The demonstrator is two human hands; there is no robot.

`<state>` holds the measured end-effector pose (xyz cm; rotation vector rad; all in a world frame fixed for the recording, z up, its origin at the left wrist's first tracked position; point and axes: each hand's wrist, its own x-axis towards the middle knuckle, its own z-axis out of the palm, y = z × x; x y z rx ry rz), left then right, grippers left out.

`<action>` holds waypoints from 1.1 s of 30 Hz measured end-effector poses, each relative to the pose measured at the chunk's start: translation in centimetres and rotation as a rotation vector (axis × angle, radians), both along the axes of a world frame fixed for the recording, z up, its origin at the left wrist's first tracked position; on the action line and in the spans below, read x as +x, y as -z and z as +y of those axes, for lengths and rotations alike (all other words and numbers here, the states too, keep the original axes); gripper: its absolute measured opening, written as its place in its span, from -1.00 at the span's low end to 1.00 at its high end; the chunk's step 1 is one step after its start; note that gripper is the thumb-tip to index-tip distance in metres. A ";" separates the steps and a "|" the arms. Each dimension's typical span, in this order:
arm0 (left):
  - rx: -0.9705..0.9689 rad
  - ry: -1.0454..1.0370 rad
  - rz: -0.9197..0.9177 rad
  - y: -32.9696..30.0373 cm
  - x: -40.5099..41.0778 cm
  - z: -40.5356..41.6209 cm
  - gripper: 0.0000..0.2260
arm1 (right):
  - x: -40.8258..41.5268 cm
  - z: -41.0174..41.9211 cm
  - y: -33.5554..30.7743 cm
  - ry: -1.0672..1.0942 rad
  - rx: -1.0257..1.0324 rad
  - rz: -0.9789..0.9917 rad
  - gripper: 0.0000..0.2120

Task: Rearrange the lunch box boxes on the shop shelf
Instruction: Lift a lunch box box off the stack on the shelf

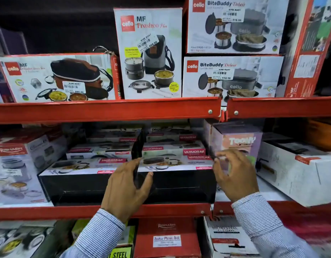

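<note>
On the middle shelf, two long Varmora lunch box boxes with black fronts lie side by side: the left one (pixel 77 185) and the right one (pixel 179 181). More Varmora boxes (pixel 172 148) are stacked behind them. My left hand (pixel 125 189) grips the right box's left end, with fingers in the gap between the two boxes and the thumb on the black front. My right hand (pixel 233 174) is at that box's right end with its fingers spread and curled by the top corner. I cannot tell whether it touches the box.
A purple Toony box (pixel 237 140) and a white box (pixel 294 170) stand right of the hands, and a Rishabh box (pixel 14 164) stands at the left. Cello boxes (pixel 149 53) fill the shelf above the red rail (pixel 105 110). A red picnic set box (pixel 166 237) sits below.
</note>
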<state>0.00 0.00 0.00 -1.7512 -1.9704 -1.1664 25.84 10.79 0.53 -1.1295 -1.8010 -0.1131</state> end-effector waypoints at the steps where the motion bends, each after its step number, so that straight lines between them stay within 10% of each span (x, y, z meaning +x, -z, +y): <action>1: -0.046 -0.007 -0.043 0.5 -0.1 0.3 -0.44 | 0.3 0.5 0.9 0.006 -0.084 0.057 -0.79; 9: -0.318 -0.004 -0.376 1.6 0.5 1.7 -0.15 | 0.0 1.6 2.9 -0.075 -0.627 0.251 -0.60; 20: -0.010 0.152 -0.835 -0.2 -0.7 0.1 -0.58 | 2.3 0.2 1.6 -0.336 -0.658 0.771 -0.77; 26: 0.006 0.055 -0.716 1.6 -1.6 1.4 -0.90 | 2.7 1.2 3.2 -0.314 -0.567 0.691 -0.87; 33: -0.107 0.012 -0.568 5.3 -0.7 2.1 -0.59 | 1.9 1.9 6.5 -0.271 -0.657 0.590 -0.65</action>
